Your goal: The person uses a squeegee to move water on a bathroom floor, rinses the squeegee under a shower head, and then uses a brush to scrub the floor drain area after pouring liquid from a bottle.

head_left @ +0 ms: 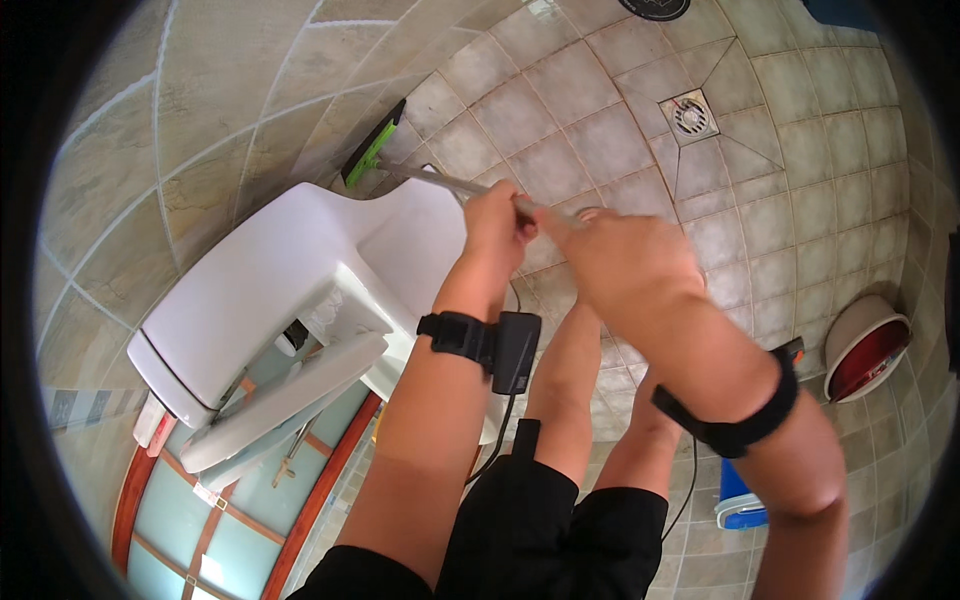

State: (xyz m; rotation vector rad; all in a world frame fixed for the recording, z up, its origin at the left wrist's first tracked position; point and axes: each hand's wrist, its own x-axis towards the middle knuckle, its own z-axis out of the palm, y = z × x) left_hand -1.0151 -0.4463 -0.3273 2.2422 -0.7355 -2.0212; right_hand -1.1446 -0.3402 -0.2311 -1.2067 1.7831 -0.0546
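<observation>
Both my hands are closed round the pale pole [455, 182] of a long-handled floor cleaning tool. Its narrow green and black head [372, 145] rests low by the wall, beyond the white fixture; whether it is a brush or a squeegee I cannot tell. My left hand [496, 228] grips the pole nearer the head. Closer to me, my right hand [635, 258] wraps round the pole's upper part, and its back hides most of its fingers. Just left of my left forearm stands a white ceramic bathroom fixture [260, 265], which looks like a toilet.
Tiled floor spreads ahead, with a square metal drain [690, 117] at the upper right and a round black object [656, 8] at the top edge. A basin with a red inside [868, 358] and a blue container [740, 497] stand at the right. A glass-panelled door [230, 520] is lower left.
</observation>
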